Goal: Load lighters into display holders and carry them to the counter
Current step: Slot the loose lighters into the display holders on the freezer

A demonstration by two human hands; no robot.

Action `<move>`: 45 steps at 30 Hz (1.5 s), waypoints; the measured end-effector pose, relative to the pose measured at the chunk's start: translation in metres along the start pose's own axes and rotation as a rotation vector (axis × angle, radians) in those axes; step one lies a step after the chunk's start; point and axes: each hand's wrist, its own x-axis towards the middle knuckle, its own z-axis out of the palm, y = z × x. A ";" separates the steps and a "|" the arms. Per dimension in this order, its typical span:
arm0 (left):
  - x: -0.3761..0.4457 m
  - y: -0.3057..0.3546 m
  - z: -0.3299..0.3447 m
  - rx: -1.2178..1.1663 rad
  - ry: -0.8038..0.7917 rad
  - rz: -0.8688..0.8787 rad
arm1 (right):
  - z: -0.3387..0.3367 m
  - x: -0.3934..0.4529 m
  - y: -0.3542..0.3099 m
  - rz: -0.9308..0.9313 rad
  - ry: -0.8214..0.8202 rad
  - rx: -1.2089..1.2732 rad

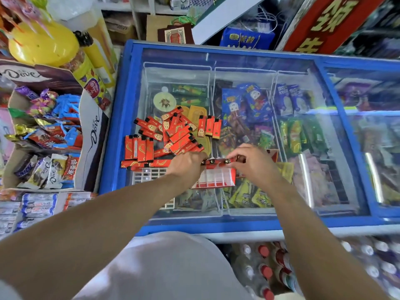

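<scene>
A heap of red lighters (173,132) lies on the glass lid of a blue chest freezer (121,126). Three more lighters (210,126) lie side by side to the heap's right. A red and white display holder (218,177) with divided slots stands on the glass near the front. Both hands hold a row of lighters (218,161) over the holder's far edge: my left hand (187,164) grips its left end, my right hand (253,161) pinches its right end. A clear empty holder (147,175) sits to the left, partly under my left arm.
Dove candy boxes (49,135) full of sweets stand left of the freezer, with a yellow jar (43,43) behind. Packed snack strips (32,210) lie at the lower left. Bottled drinks (270,271) stand on the floor in front. Ice cream packets fill the freezer baskets.
</scene>
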 end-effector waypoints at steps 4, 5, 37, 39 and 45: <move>0.001 -0.001 -0.003 0.068 -0.025 0.002 | 0.025 0.000 0.000 -0.058 0.120 -0.075; 0.001 -0.001 -0.002 0.073 -0.032 0.006 | 0.028 -0.002 -0.002 -0.060 0.148 -0.083; -0.009 -0.016 -0.008 0.134 -0.031 -0.065 | 0.028 0.146 -0.020 0.313 -0.063 -0.029; -0.007 -0.017 -0.009 0.138 -0.035 -0.060 | 0.026 0.139 -0.017 0.327 0.031 0.173; -0.010 -0.016 -0.008 0.130 -0.023 -0.047 | -0.014 0.072 -0.027 0.135 0.180 0.176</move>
